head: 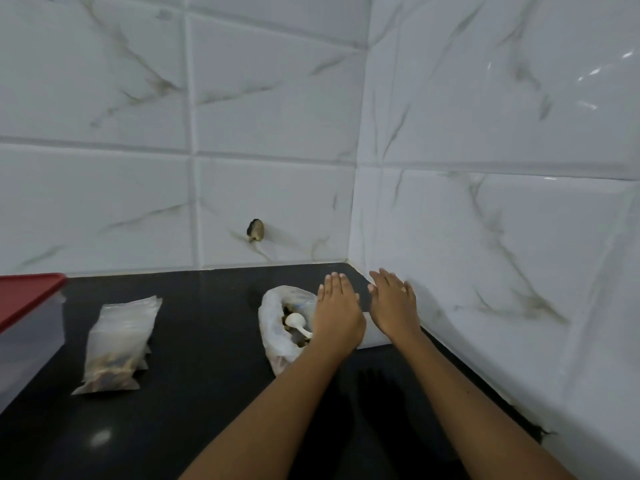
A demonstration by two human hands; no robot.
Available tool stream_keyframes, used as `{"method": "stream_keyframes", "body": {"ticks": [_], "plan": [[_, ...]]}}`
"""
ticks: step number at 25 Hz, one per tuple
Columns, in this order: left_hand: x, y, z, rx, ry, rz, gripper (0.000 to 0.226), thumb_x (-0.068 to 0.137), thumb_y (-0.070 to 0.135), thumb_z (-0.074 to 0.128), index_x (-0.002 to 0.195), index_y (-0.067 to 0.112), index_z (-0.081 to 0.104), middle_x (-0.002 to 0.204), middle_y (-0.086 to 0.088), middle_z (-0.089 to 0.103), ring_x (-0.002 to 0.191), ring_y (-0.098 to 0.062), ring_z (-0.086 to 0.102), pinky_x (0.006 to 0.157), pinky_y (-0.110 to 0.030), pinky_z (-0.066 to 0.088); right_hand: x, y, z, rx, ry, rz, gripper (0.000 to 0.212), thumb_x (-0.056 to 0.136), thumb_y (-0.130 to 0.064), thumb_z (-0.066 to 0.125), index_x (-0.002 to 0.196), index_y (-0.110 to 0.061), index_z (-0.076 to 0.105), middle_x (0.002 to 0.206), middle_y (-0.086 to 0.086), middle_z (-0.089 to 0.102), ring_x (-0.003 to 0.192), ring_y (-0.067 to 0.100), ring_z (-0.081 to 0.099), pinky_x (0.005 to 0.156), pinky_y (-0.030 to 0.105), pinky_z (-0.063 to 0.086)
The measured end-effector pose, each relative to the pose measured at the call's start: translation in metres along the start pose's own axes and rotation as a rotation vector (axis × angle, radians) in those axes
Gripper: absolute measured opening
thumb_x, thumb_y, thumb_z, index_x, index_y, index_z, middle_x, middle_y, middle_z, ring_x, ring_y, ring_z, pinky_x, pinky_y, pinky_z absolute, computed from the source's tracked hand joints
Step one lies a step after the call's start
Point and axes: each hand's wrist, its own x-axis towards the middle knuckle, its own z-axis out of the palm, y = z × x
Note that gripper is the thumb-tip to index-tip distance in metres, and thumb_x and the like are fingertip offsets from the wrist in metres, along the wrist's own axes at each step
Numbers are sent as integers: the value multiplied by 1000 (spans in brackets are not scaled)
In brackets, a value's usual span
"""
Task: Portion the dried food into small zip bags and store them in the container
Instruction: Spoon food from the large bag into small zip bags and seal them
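A white plastic bag (273, 327) of dried food lies open on the black counter (207, 358), with a white spoon (297, 323) resting in its mouth. My left hand (337, 315) is held flat, fingers straight, palm down just right of the bag. My right hand (393, 301) is also flat and open beside it, near the wall corner. A pale sheet or empty bags (375, 336) show under both hands. To the left lies a small stack of filled zip bags (117, 344) with brown food at the bottom. The clear container with a red lid (26, 306) stands at the far left.
White marbled tile walls meet in a corner behind and to the right of my hands. A dark hole or fitting (255, 230) sits low on the back wall. The counter's dark surface stretches between the zip bags and the white bag.
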Motion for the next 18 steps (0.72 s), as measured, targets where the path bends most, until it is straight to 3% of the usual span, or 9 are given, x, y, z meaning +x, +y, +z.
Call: {"method": "stream_keyframes", "body": {"ticks": [3,6,10,15,18], "plan": [[10,27,25,-30,-115,-3,54,100,13,24,147,-3,2,157,-18,3,146,-27,0,119,-35,3,-3,22,8,58,-105,128,41,100,-23,32,140,-16,38,141,7,48,129,27,42,105,35,32],[12,43,46,-97,-201,-109,58,100,16,29,146,-5,0,156,-22,0,146,-31,-1,117,-38,9,-8,35,16,168,-194,185,43,97,-16,40,139,-9,40,136,14,53,125,29,47,102,33,36],[12,49,57,-217,-242,-334,60,100,19,33,146,-3,2,154,-25,-1,143,-40,4,116,-42,14,-8,42,22,266,-191,201,44,89,-8,53,133,-2,47,125,19,59,116,30,54,95,29,41],[11,45,59,-355,-121,-301,46,95,7,44,137,1,26,147,-18,22,131,-33,35,105,-34,34,-8,38,17,434,-164,289,40,88,-2,55,128,-4,51,124,14,59,115,26,55,95,26,42],[9,46,45,-468,-15,-277,53,90,2,48,138,4,26,147,-13,21,127,-31,38,102,-32,34,-10,37,10,637,-77,369,39,87,0,55,126,-8,52,112,10,62,105,23,58,87,28,44]]}}
